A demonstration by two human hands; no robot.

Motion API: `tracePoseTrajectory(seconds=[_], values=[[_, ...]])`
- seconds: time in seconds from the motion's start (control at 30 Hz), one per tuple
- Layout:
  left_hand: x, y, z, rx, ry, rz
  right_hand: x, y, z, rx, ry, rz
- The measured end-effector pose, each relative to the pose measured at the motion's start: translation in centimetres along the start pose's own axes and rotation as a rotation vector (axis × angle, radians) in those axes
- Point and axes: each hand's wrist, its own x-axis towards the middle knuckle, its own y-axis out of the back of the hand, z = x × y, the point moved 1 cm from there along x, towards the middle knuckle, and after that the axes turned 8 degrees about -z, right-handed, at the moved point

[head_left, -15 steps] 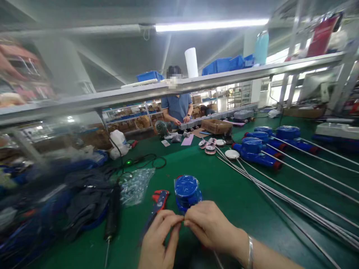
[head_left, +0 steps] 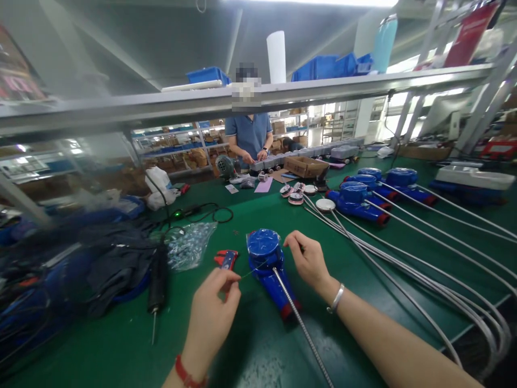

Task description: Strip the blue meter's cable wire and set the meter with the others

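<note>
A blue water meter (head_left: 265, 249) lies in front of me, its round head wrapped in clear film and a red cap on its near pipe end. From its side a grey ribbed cable (head_left: 301, 323) runs toward me. My left hand (head_left: 214, 302), left of the meter, pinches a thin wire (head_left: 253, 270) that crosses in front of the meter's head. My right hand (head_left: 309, 258) is just right of the head, fingers curled closed; whatever they hold is too small to make out. Red-and-blue cutters (head_left: 226, 258) lie beyond my left fingers, partly hidden.
A black screwdriver (head_left: 156, 291), a bag of small parts (head_left: 189, 245) and dark cloth (head_left: 117, 269) lie left. Several blue meters (head_left: 355, 199) with long grey cables (head_left: 388, 256) fill the right. A shelf (head_left: 169, 102) spans above; a person (head_left: 250, 140) works across the table.
My hands have moved apart, the right one to the meter's right side, the left one leftward with the thin wire. The meter's body and cable now show. The view has tilted down.
</note>
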Motion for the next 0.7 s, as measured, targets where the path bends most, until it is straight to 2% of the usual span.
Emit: tracePoseTrajectory(seconds=[0.3, 0.7], values=[[0.12, -0.14, -0.50, 0.057, -0.021, 0.045, 0.21, -0.15, 0.76, -0.020, -0.031, 0.039], [-0.01, -1.00, -0.70, 0.072, -0.027, 0.060, 0.04, -0.30, 0.78, -0.031, -0.029, 0.014]])
